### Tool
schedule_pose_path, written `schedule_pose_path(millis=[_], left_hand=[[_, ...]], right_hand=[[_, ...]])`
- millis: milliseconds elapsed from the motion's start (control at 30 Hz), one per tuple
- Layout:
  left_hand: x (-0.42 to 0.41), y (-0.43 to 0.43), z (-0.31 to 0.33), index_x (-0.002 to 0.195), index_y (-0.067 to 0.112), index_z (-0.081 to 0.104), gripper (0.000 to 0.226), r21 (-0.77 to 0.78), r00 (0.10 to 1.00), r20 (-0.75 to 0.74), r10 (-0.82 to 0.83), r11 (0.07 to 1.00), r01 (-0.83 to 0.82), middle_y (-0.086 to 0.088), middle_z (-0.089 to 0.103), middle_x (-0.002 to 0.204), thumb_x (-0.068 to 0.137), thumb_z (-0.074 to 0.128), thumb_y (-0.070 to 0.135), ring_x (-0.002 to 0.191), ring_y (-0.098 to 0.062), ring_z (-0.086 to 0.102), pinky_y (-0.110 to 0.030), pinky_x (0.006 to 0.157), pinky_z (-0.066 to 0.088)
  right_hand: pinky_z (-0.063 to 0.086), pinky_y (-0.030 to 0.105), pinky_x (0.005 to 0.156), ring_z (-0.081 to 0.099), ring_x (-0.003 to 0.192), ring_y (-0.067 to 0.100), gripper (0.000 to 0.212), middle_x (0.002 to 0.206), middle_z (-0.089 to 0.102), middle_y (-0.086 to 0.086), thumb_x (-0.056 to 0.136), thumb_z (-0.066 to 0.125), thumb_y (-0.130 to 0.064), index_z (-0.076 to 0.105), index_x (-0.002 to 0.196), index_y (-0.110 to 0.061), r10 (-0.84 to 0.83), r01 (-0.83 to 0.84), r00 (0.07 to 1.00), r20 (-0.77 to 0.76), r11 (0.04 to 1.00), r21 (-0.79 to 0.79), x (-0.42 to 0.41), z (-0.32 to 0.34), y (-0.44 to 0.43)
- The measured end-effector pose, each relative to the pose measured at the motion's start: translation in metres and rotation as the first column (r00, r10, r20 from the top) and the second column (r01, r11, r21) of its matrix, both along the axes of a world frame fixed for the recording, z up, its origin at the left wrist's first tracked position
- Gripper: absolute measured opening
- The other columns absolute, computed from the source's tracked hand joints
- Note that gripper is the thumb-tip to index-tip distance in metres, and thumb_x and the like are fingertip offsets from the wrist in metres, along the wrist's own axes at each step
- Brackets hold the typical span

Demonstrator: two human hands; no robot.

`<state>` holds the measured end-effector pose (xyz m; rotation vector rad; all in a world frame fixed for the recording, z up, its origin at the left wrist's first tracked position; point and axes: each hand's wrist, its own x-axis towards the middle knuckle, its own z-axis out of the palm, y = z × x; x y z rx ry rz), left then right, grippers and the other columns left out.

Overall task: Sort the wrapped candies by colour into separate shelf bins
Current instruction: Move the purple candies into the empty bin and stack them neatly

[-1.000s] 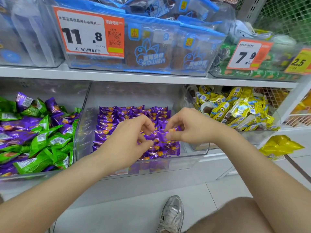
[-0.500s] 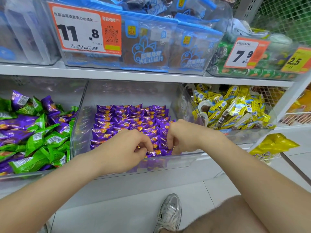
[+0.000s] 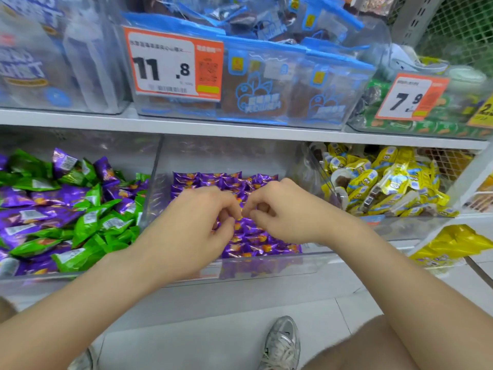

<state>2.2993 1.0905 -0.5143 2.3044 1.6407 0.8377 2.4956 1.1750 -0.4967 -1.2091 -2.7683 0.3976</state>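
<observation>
Rows of purple wrapped candies [image 3: 256, 237] fill the clear middle bin [image 3: 269, 264] on the lower shelf. My left hand [image 3: 197, 222] and my right hand [image 3: 285, 209] hover over those rows, fingertips nearly touching each other. Both hands have curled fingers that pinch at a purple candy between them; the fingers hide most of it. The left bin [image 3: 152, 182] holds a loose mix of green candies [image 3: 90, 222] and purple candies [image 3: 50, 198].
A clear bin of yellow packets [image 3: 386, 182] stands to the right. The upper shelf [image 3: 240, 126] carries bins of blue bags with orange price tags [image 3: 173, 62]. A yellow bag [image 3: 450, 244] lies lower right. My shoe [image 3: 280, 343] is on the tiled floor.
Both hands dipped to the front rows of the middle bin, then came back up over its centre, still close together with fingers curled.
</observation>
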Motion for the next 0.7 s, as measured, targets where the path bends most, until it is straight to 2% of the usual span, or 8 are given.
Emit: schedule_pose_path(millis=[67,133,267,333,400,533,600,700], left_hand=[[-0.017,-0.007,0.010,0.095,0.032,0.059,0.015,0.076,0.990,0.051,0.129,0.988,-0.133,0.009,0.056,0.068,0.091,0.062,0.019,0.067,-0.007,0.055,-0.035,0.064,0.046],[-0.046,-0.007,0.014,0.101,0.028,0.048,0.015,0.066,0.959,0.077,0.274,0.958,-0.279,0.004,0.056,0.068,0.095,0.055,0.015,0.068,-0.019,0.056,-0.043,0.062,0.045],[-0.118,0.002,0.010,0.113,0.016,0.052,0.019,-0.117,0.817,-0.241,0.524,0.820,-0.561,-0.013,0.055,0.106,0.095,0.053,0.013,0.102,-0.041,0.058,-0.052,0.088,0.049],[-0.150,0.000,0.009,0.126,0.016,0.054,0.031,-0.260,0.723,-0.480,0.496,0.707,-0.657,-0.017,0.048,0.126,0.095,0.053,0.014,0.119,-0.046,0.052,-0.055,0.102,0.047],[-0.177,-0.002,0.009,0.134,0.016,0.055,0.042,-0.344,0.706,-0.564,0.428,0.656,-0.672,-0.017,0.047,0.136,0.093,0.054,0.013,0.126,-0.044,0.053,-0.054,0.106,0.047],[-0.214,-0.010,0.015,0.149,0.019,0.049,0.060,-0.472,0.761,-0.589,0.272,0.648,-0.597,-0.012,0.057,0.145,0.090,0.056,0.006,0.128,-0.032,0.060,-0.042,0.102,0.053],[-0.227,-0.015,0.015,0.156,0.027,0.040,0.074,-0.557,0.795,-0.578,0.185,0.623,-0.550,-0.007,0.056,0.149,0.088,0.050,0.001,0.128,-0.028,0.060,-0.040,0.101,0.054],[-0.252,-0.014,0.004,0.153,0.029,0.046,0.073,-0.535,0.808,-0.554,0.202,0.657,-0.531,-0.005,0.057,0.148,0.086,0.055,0.002,0.126,-0.027,0.060,-0.040,0.100,0.055]], right_hand=[[0.038,0.011,0.065,0.061,0.066,0.010,0.027,0.067,0.067,-0.002,0.094,0.055,-0.013,0.075,0.102,-0.029,0.024,-0.028,0.993,-0.118,0.999,-0.030,-0.028,0.008,-0.018],[0.049,0.019,0.076,0.066,0.077,0.009,0.030,0.082,0.074,-0.005,0.093,0.054,-0.014,0.076,0.108,-0.028,0.049,-0.052,0.978,-0.202,0.999,-0.007,-0.058,0.013,-0.036],[0.053,0.039,0.091,0.067,0.100,0.019,0.031,0.105,0.073,-0.003,0.093,0.054,-0.016,0.075,0.113,-0.026,0.122,-0.085,0.950,-0.286,0.987,0.137,-0.114,0.010,-0.056],[0.053,0.042,0.091,0.065,0.102,0.023,0.032,0.105,0.069,0.000,0.092,0.053,-0.015,0.074,0.114,-0.026,0.170,-0.123,0.937,-0.306,0.978,0.168,-0.139,0.004,-0.059],[0.053,0.044,0.091,0.062,0.104,0.026,0.033,0.105,0.066,0.004,0.090,0.054,-0.013,0.073,0.115,-0.022,0.250,-0.203,0.936,-0.247,0.959,0.198,-0.161,-0.002,-0.060],[0.053,0.046,0.089,0.060,0.107,0.031,0.030,0.107,0.064,0.007,0.094,0.052,-0.015,0.069,0.118,-0.015,0.344,-0.340,0.939,0.022,0.913,0.226,-0.198,-0.017,-0.059],[0.055,0.046,0.079,0.062,0.102,0.034,0.020,0.098,0.060,0.006,0.093,0.051,-0.016,0.066,0.105,-0.014,0.319,-0.324,0.946,0.058,0.924,0.204,-0.213,-0.023,-0.059],[0.050,0.041,0.062,0.063,0.091,0.034,0.003,0.087,0.053,0.004,0.092,0.053,-0.013,0.055,0.091,-0.014,0.246,-0.261,0.965,0.095,0.944,0.204,-0.232,-0.030,-0.054]])
